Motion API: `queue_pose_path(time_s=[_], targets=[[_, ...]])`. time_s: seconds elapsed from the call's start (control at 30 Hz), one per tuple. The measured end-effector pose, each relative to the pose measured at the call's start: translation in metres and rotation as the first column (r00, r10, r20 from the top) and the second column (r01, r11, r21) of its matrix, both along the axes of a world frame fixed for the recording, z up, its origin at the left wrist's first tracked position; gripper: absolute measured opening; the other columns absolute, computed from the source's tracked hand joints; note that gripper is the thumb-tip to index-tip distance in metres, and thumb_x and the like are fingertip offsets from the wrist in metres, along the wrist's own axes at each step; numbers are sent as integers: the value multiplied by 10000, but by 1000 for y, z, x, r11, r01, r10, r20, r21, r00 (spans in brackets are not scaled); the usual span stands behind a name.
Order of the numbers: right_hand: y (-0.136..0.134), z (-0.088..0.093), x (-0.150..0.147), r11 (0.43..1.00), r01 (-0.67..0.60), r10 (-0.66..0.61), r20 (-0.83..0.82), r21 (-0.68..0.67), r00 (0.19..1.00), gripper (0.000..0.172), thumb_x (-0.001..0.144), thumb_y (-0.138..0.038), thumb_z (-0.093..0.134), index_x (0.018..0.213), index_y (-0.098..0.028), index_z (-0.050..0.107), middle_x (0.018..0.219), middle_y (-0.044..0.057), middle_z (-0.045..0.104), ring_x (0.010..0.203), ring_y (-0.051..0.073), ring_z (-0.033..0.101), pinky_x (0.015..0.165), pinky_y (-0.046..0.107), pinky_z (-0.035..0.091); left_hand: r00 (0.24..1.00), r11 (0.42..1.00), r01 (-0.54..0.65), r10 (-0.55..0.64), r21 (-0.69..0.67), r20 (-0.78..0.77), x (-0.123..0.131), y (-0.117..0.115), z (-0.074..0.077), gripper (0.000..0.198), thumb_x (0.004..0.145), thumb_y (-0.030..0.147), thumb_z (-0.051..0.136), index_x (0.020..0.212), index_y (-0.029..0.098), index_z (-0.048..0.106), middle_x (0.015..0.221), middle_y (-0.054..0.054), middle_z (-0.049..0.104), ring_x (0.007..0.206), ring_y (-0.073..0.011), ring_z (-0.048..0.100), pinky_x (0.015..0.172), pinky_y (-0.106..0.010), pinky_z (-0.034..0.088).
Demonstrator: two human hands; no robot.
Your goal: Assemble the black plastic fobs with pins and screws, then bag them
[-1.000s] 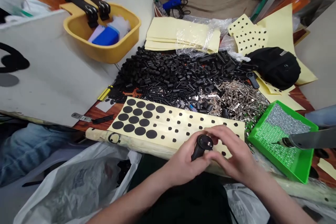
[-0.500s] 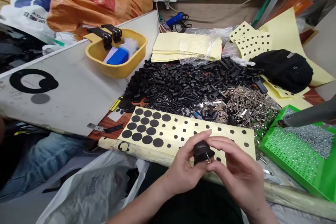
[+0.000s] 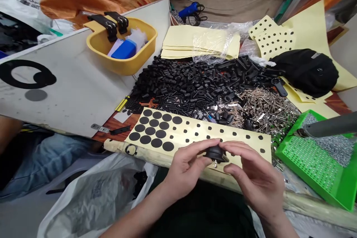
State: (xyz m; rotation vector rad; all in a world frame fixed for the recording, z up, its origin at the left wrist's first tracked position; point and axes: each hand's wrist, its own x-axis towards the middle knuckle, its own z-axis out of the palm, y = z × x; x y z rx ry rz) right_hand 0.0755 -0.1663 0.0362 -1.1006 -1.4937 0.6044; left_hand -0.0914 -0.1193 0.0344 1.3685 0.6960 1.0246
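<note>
My left hand (image 3: 188, 165) grips a small black rounded part (image 3: 215, 153) between thumb and fingers. A small metal piece (image 3: 215, 163) sticks out of its underside. On the other side, my right hand (image 3: 253, 173) has its fingertips on the top of the part, while its thumb stands apart from it. Behind both hands lies a pale yellow sheet (image 3: 181, 134) with large black discs at the left and small black dots on the rest.
Black plastic parts (image 3: 178, 81) and metal pieces (image 3: 264, 109) are heaped behind the sheet. A green basket (image 3: 315, 156) is at the right, a yellow bin (image 3: 122, 59) at the left. A black cap (image 3: 306, 72) lies back right. Another person's jeans (image 3: 52, 163) show at far left.
The black part has been turned, so its metal piece now points down. My right thumb has moved off it. The view has shifted slightly.
</note>
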Motion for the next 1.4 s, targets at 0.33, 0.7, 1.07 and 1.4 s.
queue_pose_path(time_s=[0.33, 0.7, 1.07, 1.4], targets=[[0, -4, -7, 997, 49, -53, 55, 65, 997, 448, 790, 19, 602, 1153, -243, 622, 1053, 74, 686, 998, 223, 641, 857, 401, 534, 995, 994, -96, 97, 49, -20, 2, -2, -2, 451, 789, -24, 582, 1090, 293, 696, 1074, 46, 729, 981, -115, 681, 892, -181, 530], [2, -17, -5, 997, 61, -68, -209, -42, 976, 277, 829, -94, 626, 1057, -247, 663, 973, 55, 691, 967, 186, 646, 771, 303, 567, 917, 787, -258, 382, 561, -115, 10, -11, 2, 288, 791, 61, 639, 1062, 159, 621, 929, -59, 743, 866, -151, 705, 808, -228, 568], [4, -21, -5, 992, 99, -116, -247, -82, 962, 119, 815, -201, 676, 930, -233, 686, 890, 58, 683, 898, 200, 641, 728, 319, 549, 915, 870, -210, 336, 446, -224, 11, -13, 6, 168, 813, 111, 605, 943, 188, 678, 850, -63, 756, 819, -211, 708, 779, -304, 548], [13, -17, -3, 966, 6, -87, -303, -259, 949, 162, 837, -229, 655, 991, -256, 702, 880, 26, 701, 815, 151, 673, 720, 247, 557, 969, 850, -17, 143, -527, 200, 6, 1, 1, 136, 781, 215, 674, 877, 140, 614, 808, -73, 755, 801, -193, 706, 810, -303, 515]])
